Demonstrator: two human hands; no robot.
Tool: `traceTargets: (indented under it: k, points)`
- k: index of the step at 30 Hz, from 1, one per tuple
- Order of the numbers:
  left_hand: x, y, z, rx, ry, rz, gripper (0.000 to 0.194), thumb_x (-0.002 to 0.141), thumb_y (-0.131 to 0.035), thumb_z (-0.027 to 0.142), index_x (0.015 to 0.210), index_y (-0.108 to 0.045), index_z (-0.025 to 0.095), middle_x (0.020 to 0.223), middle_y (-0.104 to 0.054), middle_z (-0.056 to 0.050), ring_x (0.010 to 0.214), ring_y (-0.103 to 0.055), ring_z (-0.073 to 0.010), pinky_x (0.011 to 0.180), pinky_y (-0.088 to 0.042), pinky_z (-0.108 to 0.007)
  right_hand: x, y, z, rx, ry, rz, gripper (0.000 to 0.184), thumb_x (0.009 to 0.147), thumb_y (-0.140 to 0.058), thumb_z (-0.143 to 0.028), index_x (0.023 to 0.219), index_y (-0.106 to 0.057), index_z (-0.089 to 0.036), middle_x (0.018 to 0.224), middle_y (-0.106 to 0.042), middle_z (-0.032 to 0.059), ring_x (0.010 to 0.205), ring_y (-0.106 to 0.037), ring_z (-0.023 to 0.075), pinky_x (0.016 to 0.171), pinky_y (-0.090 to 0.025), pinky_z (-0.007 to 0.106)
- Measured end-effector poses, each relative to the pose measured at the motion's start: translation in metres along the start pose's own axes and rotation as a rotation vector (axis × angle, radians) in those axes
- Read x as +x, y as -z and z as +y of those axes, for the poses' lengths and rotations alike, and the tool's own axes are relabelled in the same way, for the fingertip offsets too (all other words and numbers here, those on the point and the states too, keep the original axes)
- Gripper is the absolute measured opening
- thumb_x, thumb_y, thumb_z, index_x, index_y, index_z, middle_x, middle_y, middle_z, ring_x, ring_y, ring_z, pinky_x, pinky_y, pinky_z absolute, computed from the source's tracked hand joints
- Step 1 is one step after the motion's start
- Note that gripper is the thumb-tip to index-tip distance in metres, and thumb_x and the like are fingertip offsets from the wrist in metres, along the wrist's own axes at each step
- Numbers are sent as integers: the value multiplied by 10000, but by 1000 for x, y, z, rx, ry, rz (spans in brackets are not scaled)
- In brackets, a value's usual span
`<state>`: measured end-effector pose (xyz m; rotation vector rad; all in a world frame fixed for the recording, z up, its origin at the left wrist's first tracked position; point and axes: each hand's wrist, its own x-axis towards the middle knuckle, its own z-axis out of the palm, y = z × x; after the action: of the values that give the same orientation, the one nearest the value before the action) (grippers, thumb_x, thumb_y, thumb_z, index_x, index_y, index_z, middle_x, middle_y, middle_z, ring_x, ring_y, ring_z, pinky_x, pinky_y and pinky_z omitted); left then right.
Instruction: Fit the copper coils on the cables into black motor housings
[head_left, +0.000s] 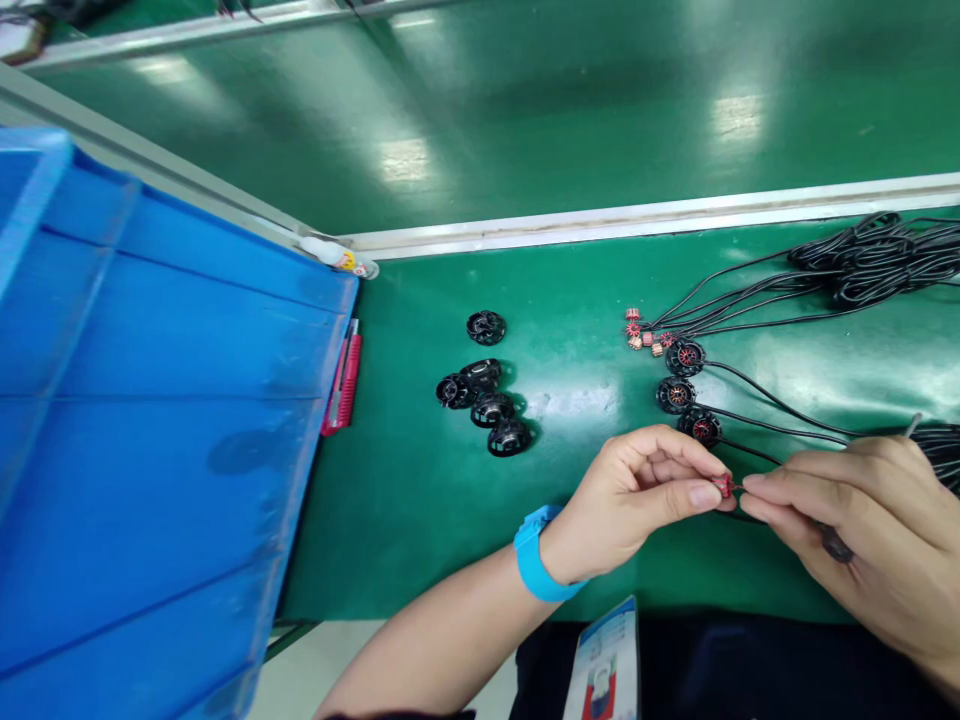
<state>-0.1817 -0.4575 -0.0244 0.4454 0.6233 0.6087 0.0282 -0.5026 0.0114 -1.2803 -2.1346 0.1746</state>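
Between the thumb and fingers of my left hand [652, 480] is a small red wound motor core [724, 486]. Close against it, my right hand [862, 510] pinches what looks like a thin wire end at the core. A dark-handled tool [836, 545] also lies in my right hand, its thin metal shaft showing above the knuckles; its kind is hard to make out. Just beyond my fingers are several black round housings with wound cores inside [705, 428], each on a black cable. Loose red and copper-coloured cores [648, 338], on cables too, lie farther back.
Several black round housings without cables [491, 409] lie mid-table. Bundled black cables [877, 260] fill the right back. At left stands a large blue bin [172, 400], with a red utility knife [345, 380] beside it and a small white bottle [337, 256] behind. A white ledge [600, 217] runs along the back.
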Motion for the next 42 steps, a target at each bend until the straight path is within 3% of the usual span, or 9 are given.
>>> traceTargets:
  k: [5, 9, 12, 15, 21, 26, 33, 38, 42]
  points:
    - [-2, 1, -2, -30, 26, -29, 296, 791, -938, 329, 888, -718, 156, 843, -765, -4, 763, -761, -124, 781, -588, -234, 0, -4, 2, -35, 65, 27, 99, 903, -754, -109, 951, -678, -150, 852, -705, 65, 727, -562, 165, 691, -436, 357]
    - [-2, 1, -1, -43, 25, -10, 284, 801, -932, 328, 873, -720, 154, 837, -769, -1, 747, -758, -111, 754, -577, -210, 2, -4, 4, 28, 19, -13, 59, 960, -697, -147, 992, -655, -174, 901, -721, 54, 772, -604, 168, 716, -440, 354]
    - [-2, 0, 0, -46, 5, -3, 252, 813, -924, 319, 879, -740, 161, 842, -780, 5, 746, -750, -91, 753, -566, -191, 3, -6, 6, 92, -29, -80, 299, 1009, -681, -324, 1260, -625, -172, 1015, -748, 59, 753, -626, 156, 719, -462, 354]
    - [-2, -2, 1, -20, -12, 19, 244, 807, -928, 322, 855, -751, 160, 842, -787, -6, 806, -752, -103, 804, -569, -203, 3, -8, 5, 94, -38, -76, 458, 992, -712, -348, 1393, -586, -167, 867, -727, 4, 625, -544, 118, 643, -440, 324]
    - [-2, -2, 0, 11, -18, 65, 257, 772, -949, 327, 866, -771, 168, 818, -781, -4, 753, -726, -99, 777, -575, -211, 0, -7, 2, 164, -44, -21, 496, 856, -797, -51, 1316, -698, -210, 890, -738, 4, 713, -585, 130, 679, -449, 324]
    - [-3, -1, 1, 26, -15, 93, 262, 760, -955, 331, 864, -780, 167, 808, -778, -6, 753, -726, -97, 786, -577, -208, 4, -5, 0, 135, -51, 16, 368, 857, -769, -21, 1180, -753, -198, 849, -720, 15, 696, -561, 136, 669, -445, 321]
    - [-3, -5, 1, 104, -53, 92, 240, 795, -926, 338, 862, -768, 170, 816, -772, -17, 763, -729, -116, 795, -593, -234, 5, -12, -1, 33, 16, -7, 148, 925, -711, -73, 1032, -679, -170, 780, -703, 10, 655, -537, 129, 632, -428, 325]
    - [-7, 0, 6, 376, -234, 90, 262, 868, -855, 418, 939, -763, 184, 877, -765, -43, 822, -718, -154, 802, -590, -270, 4, -10, 3, 145, -104, 1, 123, 958, -645, -79, 1008, -638, -191, 787, -668, -5, 647, -512, 112, 623, -438, 296]
    - [-16, 11, 30, 919, -553, 238, 145, 941, -781, 363, 1015, -764, 240, 1010, -765, -47, 912, -714, -178, 841, -587, -300, 2, 0, 12, 432, -252, -7, 188, 960, -607, -57, 1067, -652, -205, 826, -629, 3, 693, -529, 113, 591, -435, 264]
